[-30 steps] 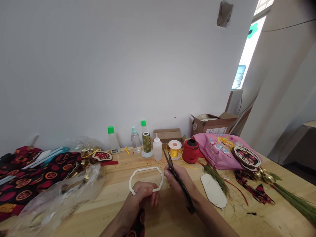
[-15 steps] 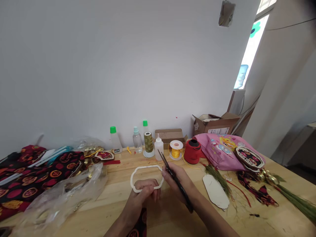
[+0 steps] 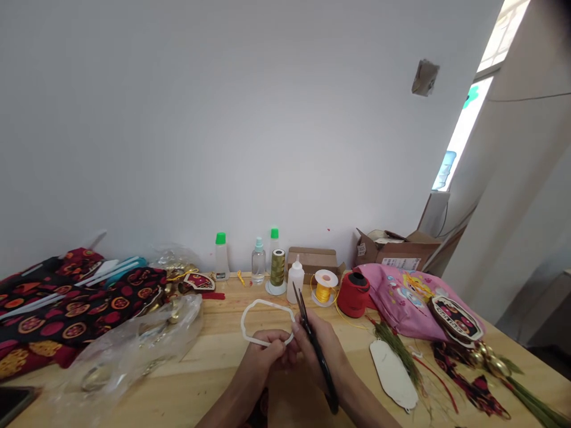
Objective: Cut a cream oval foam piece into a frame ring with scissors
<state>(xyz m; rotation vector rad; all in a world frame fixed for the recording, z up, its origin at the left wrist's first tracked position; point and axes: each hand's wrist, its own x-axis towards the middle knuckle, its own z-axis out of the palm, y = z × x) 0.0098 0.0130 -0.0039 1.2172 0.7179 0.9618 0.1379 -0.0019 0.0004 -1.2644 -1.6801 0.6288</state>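
Note:
A thin white scalloped frame (image 3: 247, 313) is pinched along its lower edge by my left hand (image 3: 270, 355). My right hand (image 3: 323, 345) is closed around black-handled scissors (image 3: 317, 351), their narrow blades pointing up and away from me. The thumb and fingertips of that hand also reach the frame's right edge. Below my left wrist a bit of dark patterned fabric (image 3: 260, 410) shows, mostly hidden by the arm. A white scalloped plate (image 3: 393, 374) lies flat to the right of my right hand.
Behind my hands stand a white nozzle bottle (image 3: 295, 284), a green thread spool (image 3: 277, 267), a yellow cord spool (image 3: 324, 291) and a red thread cone (image 3: 353, 295). Patterned fabric (image 3: 84, 309) and a plastic bag (image 3: 134, 339) lie left; a pink bag (image 3: 397, 297) and green tassels (image 3: 397, 351) lie right.
The camera view has tilted up and shifted left, so the table things sit lower and further right. The frame has tilted slightly in my hands. Both hands keep their holds.

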